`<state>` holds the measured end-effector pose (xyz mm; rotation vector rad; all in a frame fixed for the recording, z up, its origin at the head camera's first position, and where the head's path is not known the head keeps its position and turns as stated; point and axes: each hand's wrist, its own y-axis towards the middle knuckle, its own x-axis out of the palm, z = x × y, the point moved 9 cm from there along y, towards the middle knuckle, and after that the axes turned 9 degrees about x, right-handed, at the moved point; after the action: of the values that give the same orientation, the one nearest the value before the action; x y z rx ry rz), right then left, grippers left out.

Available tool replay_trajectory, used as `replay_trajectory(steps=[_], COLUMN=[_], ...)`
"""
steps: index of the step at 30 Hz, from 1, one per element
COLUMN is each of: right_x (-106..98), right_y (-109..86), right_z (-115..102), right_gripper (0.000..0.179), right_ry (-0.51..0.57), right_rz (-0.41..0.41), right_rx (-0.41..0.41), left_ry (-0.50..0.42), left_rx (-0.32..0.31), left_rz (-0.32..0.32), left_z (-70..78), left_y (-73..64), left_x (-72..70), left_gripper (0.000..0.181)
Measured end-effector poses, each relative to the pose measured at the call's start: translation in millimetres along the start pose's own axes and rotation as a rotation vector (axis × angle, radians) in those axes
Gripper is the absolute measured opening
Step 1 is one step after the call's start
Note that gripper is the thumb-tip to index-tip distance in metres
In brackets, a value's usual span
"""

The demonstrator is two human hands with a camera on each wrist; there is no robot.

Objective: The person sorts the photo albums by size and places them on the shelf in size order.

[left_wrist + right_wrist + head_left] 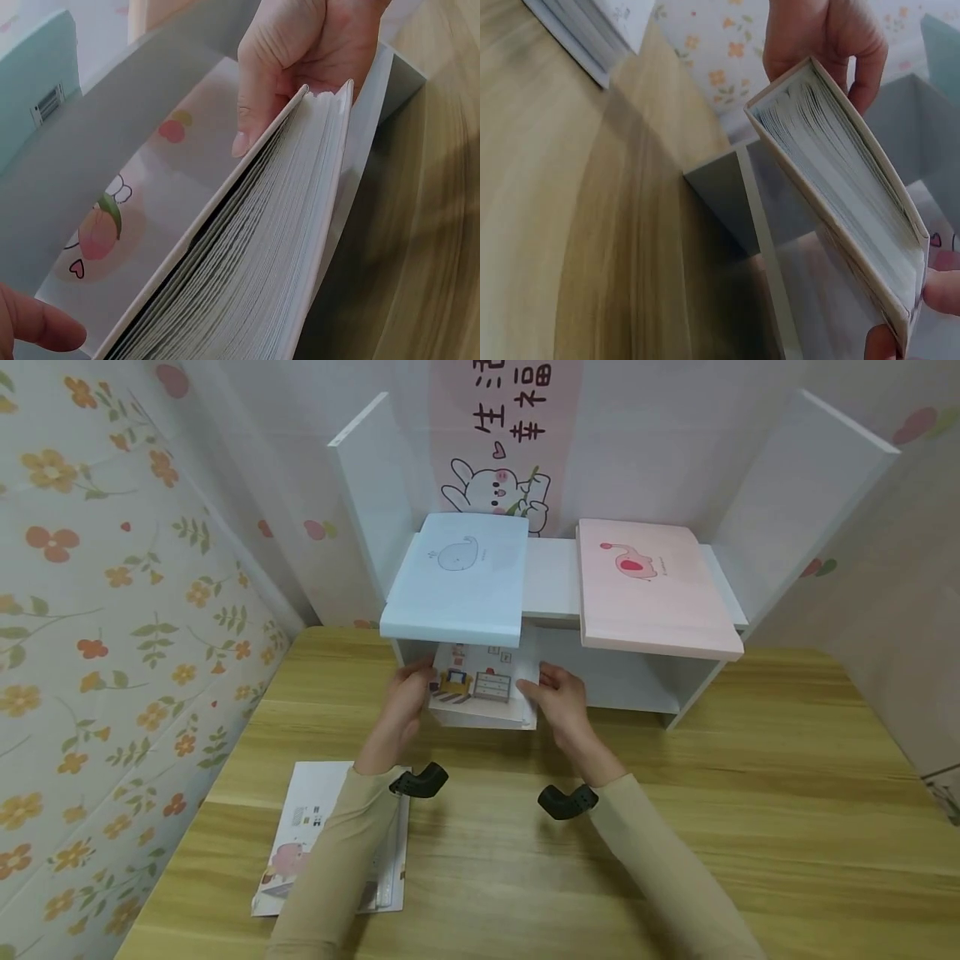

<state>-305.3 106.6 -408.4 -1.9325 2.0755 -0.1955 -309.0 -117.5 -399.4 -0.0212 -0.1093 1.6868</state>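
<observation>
While both hands grip it from either side, a white book (483,689) with a drawing of furniture on its cover sits at the mouth of the lower opening of a white shelf (637,681), just under the shelf's top board. The left hand (405,697) curls round the book's left edge, thumb on the cover; the right hand (562,702) clamps the right edge the same way. From the wrist views the book's thick block of pages shows between pale covers, with fingers (259,112) wrapped over one end.

On the top board lie a blue book (457,581) with a whale drawing, jutting over the front edge right above the held book, and a pink book (652,585) well to the right. Another book (300,843) lies flat on the wooden table (750,793) near the left forearm, which covers part of it; it seems to be white with a pink drawing. A pink poster (502,435) with a rabbit hangs on the wall behind.
</observation>
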Motion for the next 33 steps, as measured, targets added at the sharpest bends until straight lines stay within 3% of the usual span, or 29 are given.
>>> replay_trajectory(steps=[5, 8, 17, 33], right_x=[3.3, 5.3, 7.3, 7.6], right_y=[6.7, 11.9, 25.3, 35.4], right_z=[-4.2, -3.9, 0.6, -4.7], right_gripper=[0.061, 0.063, 0.063, 0.059], right_ry=[-0.005, 0.01, 0.032, -0.087], right_rz=[-0.013, -0.01, 0.01, -0.015], right_rx=[-0.001, 0.024, 0.104, 0.104], left_ry=[0.037, 0.013, 0.024, -0.021], left_rx=[-0.014, -0.019, 0.024, 0.06], left_rz=[0.023, 0.027, 0.019, 0.029], left_z=[-1.0, -1.2, 3.2, 1.2], left_y=[4.8, 7.7, 22.9, 33.0], left_x=[-1.9, -1.1, 5.1, 7.9], left_gripper=[0.047, 0.049, 0.048, 0.043])
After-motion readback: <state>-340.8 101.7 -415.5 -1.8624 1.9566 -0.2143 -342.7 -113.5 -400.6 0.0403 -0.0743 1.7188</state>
